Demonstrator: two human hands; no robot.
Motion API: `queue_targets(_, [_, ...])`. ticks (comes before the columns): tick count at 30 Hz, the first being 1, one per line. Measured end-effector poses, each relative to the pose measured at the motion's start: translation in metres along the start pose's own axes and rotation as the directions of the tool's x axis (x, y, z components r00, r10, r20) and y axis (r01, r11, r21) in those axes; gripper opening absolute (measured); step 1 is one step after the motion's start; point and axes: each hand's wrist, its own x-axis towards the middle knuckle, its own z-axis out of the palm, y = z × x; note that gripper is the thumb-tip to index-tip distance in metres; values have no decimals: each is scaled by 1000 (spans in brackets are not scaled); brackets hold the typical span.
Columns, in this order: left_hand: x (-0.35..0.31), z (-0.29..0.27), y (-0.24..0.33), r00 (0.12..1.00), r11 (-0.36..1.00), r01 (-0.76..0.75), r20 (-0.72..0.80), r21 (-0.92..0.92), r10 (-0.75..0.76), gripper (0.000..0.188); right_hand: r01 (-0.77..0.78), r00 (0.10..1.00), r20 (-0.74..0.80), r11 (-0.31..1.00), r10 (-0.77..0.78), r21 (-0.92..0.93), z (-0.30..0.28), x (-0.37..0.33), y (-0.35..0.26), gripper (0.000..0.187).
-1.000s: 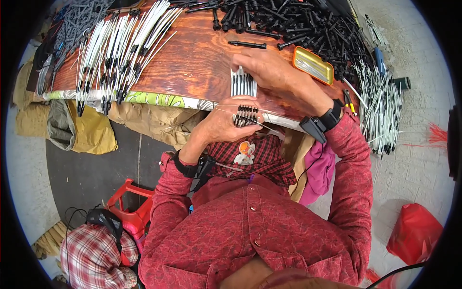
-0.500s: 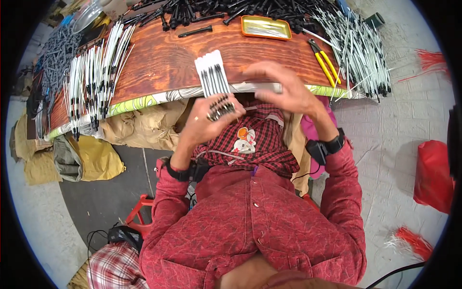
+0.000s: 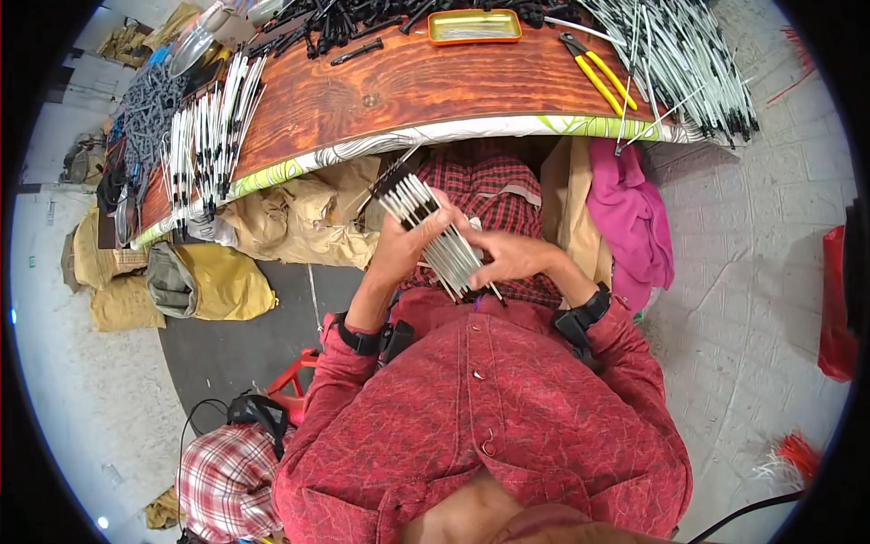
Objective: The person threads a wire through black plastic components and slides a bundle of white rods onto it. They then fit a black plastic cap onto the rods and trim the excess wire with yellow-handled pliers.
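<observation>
Above my lap, a bundle of thin white rods with black bands and dark tips lies tilted, its lower end toward my waist. My left hand is closed around its upper part, thumb across the rods. My right hand grips the lower right side of the same bundle, its fingertips partly hidden by it. Both hands are just in front of the table's near edge. Beyond the left hand, a few dark thin ends stick out of the bundle toward the cloth-covered edge.
On the wooden table lie white rods at left and a larger heap of rods at right. Yellow-handled pliers, a yellow tray of thin pieces and black parts lie farther back. A pink cloth hangs at right.
The bundle has come back from the table edge toward my waist and is turned over to a slant. My right hand, apart and blurred before, now grips its lower part.
</observation>
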Motion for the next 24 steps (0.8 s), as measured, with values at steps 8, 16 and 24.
queue_targets(8, [41,-10,-14,997,991,-62,45,122,57,12,223,888,-400,973,-229,-62,-40,37,-40,66])
queue_targets(16, [38,-21,-36,992,872,-2,112,489,-61,24,244,893,-344,954,-291,-173,-44,56,-19,42])
queue_targets(24, [34,-15,-50,977,962,143,122,231,-175,57,474,815,-376,881,-441,-6,-31,52,-14,40])
